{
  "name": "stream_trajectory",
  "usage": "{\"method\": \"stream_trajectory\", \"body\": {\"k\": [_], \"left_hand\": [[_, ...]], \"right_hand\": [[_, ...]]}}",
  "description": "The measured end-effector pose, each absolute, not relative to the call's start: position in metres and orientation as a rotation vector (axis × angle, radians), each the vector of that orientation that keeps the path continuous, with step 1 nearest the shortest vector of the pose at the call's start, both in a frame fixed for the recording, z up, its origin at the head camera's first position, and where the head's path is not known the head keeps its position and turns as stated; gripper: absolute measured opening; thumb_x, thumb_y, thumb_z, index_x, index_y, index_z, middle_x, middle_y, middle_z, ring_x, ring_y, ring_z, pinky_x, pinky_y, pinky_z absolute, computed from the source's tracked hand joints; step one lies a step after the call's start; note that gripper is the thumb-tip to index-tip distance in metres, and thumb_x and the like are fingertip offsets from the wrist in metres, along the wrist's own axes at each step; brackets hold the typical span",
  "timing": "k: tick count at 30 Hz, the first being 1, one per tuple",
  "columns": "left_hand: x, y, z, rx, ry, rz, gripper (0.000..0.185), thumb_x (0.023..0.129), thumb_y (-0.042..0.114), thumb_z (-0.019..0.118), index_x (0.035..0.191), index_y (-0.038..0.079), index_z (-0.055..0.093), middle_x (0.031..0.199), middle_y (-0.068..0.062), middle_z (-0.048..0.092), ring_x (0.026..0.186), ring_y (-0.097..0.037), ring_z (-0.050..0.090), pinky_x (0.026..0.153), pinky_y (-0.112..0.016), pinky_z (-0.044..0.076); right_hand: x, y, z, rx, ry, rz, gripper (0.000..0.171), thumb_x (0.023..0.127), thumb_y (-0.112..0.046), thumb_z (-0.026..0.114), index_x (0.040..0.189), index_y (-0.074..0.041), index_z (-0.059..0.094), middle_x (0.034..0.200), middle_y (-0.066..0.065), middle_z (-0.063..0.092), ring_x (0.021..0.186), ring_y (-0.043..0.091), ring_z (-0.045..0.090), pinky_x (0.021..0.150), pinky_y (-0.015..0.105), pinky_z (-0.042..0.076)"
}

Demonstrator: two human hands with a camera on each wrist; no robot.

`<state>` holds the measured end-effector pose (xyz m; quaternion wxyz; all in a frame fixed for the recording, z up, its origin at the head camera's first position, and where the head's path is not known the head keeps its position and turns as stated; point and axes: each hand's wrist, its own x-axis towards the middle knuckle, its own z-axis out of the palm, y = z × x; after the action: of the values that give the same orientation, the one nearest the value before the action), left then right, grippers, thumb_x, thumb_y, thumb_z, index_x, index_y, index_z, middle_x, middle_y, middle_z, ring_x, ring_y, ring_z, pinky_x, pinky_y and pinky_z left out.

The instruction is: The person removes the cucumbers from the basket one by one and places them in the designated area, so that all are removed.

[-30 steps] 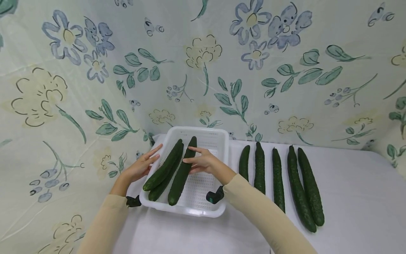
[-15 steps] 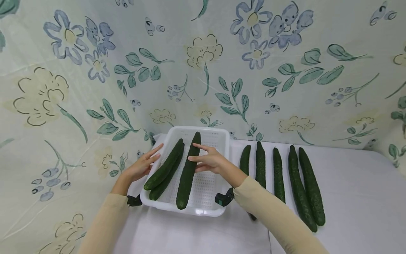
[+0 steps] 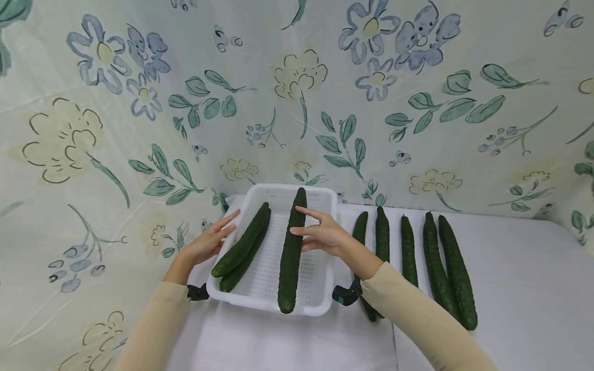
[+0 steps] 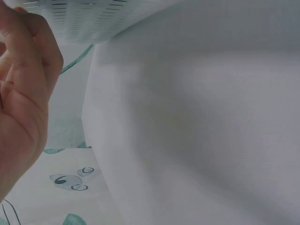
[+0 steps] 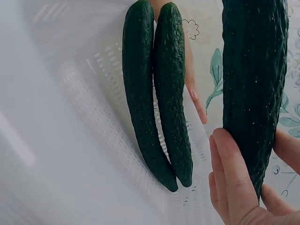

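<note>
A white perforated basket [image 3: 250, 301] sits at the table's left end. Two dark green cucumbers [image 3: 241, 250] lie together along its left side, seen close in the right wrist view as cucumbers [image 5: 157, 98]. My right hand [image 3: 325, 234] pinches a third long cucumber [image 3: 291, 257] between thumb and fingers; it lies lengthwise near the basket's middle, its near end over the front rim. In the right wrist view that cucumber [image 5: 255, 79] fills the right side. My left hand [image 3: 209, 241] rests with straight fingers on the basket's left rim, beside the pair. The left wrist view shows the hand [image 4: 23, 93] under the basket's edge [image 4: 93, 18].
Several more cucumbers [image 3: 408, 252] lie in a row on the white tablecloth [image 3: 510, 288] to the right of the basket. A floral cloth [image 3: 297, 93] hangs behind and to the left. Black wrist straps [image 3: 345, 294] show at both cuffs.
My right hand has shifted the third cucumber rightward, away from the pair, and turned it straighter along the basket. The left hand has stayed at the rim.
</note>
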<state>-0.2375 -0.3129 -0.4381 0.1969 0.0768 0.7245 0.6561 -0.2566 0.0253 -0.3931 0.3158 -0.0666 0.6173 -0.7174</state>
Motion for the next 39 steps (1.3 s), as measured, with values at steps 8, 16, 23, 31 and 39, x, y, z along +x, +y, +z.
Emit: {"method": "stream_trajectory", "body": {"k": [8,16,23,31,39], "left_hand": [[-0.243,-0.316,-0.451,0.191,2.095,1.822,0.050,0.099,0.030,0.039,0.145,0.038,0.021,0.144,-0.007,0.028,0.112,-0.020,0.046,0.082,-0.035,0.048],[-0.246,-0.320,-0.457,0.177,2.105,1.813,0.049,0.099,0.032,0.039,0.144,0.042,0.022,0.141,-0.009,0.031,0.111,-0.021,0.048,0.081,-0.037,0.048],[-0.246,-0.319,-0.456,0.169,2.105,1.811,0.049,0.099,0.032,0.040,0.144,0.043,0.023,0.142,-0.008,0.030,0.111,-0.022,0.049,0.081,-0.038,0.049],[-0.246,-0.318,-0.456,0.160,2.126,1.794,0.049,0.099,0.032,0.040,0.143,0.044,0.023,0.141,-0.009,0.032,0.111,-0.023,0.047,0.081,-0.038,0.048],[-0.245,-0.318,-0.455,0.164,2.130,1.787,0.049,0.098,0.034,0.041,0.143,0.043,0.022,0.144,-0.007,0.028,0.114,-0.024,0.046,0.083,-0.038,0.048]], "right_hand": [[-0.255,0.048,-0.390,-0.198,1.681,-1.890,0.072,0.078,-0.013,0.074,0.138,-0.031,0.041,0.117,0.020,0.056,0.085,0.032,0.064,0.072,0.042,0.052],[-0.253,0.068,-0.385,-0.195,1.700,-1.889,0.072,0.077,-0.014,0.075,0.137,-0.033,0.042,0.108,0.019,0.061,0.081,0.030,0.065,0.072,0.042,0.052],[-0.248,0.085,-0.381,-0.252,1.744,-1.865,0.074,0.077,-0.017,0.075,0.139,-0.034,0.039,0.118,0.023,0.056,0.073,0.025,0.063,0.073,0.044,0.051],[-0.246,0.109,-0.384,-0.243,1.765,-1.873,0.073,0.077,-0.016,0.075,0.138,-0.036,0.040,0.097,0.015,0.059,0.063,0.022,0.058,0.071,0.044,0.052],[-0.244,0.134,-0.391,-0.213,1.825,-1.857,0.075,0.077,-0.018,0.075,0.140,-0.035,0.037,0.097,0.014,0.053,0.061,0.020,0.057,0.068,0.041,0.052]]}}
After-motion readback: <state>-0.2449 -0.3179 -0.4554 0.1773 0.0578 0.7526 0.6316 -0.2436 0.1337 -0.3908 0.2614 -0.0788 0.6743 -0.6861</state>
